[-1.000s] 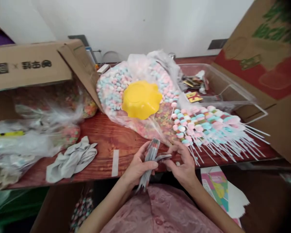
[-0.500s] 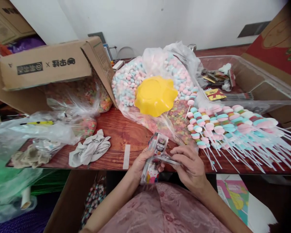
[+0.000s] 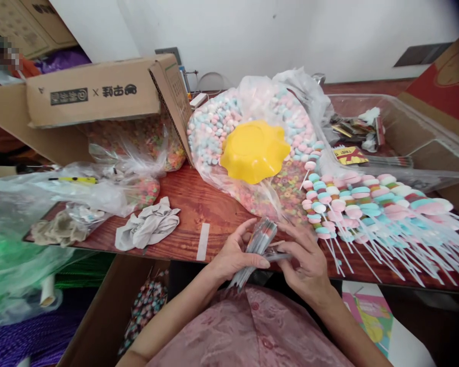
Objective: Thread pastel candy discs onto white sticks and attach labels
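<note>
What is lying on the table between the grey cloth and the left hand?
A pale strip lies there in the head view, with table showing on both sides, toward the cloth and toward the left hand.

The left hand [image 3: 234,256] partly covers the packet stack [image 3: 263,235], its print illegible; the right frame edge crops the red carton [image 3: 448,81].

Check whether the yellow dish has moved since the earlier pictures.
No. The yellow dish keeps its place beyond and to the right of the pale strip on the tabletop; the shift in frame is the camera's.
</note>
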Available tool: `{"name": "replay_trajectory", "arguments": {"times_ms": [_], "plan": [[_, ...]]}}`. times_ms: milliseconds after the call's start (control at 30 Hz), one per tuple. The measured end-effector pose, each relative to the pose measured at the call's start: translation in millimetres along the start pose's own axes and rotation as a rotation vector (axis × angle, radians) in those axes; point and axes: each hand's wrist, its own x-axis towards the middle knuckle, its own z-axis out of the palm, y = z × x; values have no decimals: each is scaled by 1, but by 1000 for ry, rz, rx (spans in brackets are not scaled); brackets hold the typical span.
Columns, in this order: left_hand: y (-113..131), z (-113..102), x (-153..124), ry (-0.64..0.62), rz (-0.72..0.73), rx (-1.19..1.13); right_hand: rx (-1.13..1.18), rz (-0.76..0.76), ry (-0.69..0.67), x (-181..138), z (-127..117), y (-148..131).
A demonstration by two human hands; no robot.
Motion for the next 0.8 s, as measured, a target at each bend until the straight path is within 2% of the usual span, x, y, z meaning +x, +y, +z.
{"name": "replay_trajectory", "arguments": {"times_ms": [133,333,567,800], "plan": [[-2,2,1,17,8,10,-22,18,61,-4,2,3],[-1,5,0,50,-24,5,-101,-30,-16,-13,5,14],[-1,1,0,47,-30,-35,-153,-83,5,-17,8,17],[-1,-3,-1,-53,-67,-132,-169,-129,27,-12,6,11]]}}
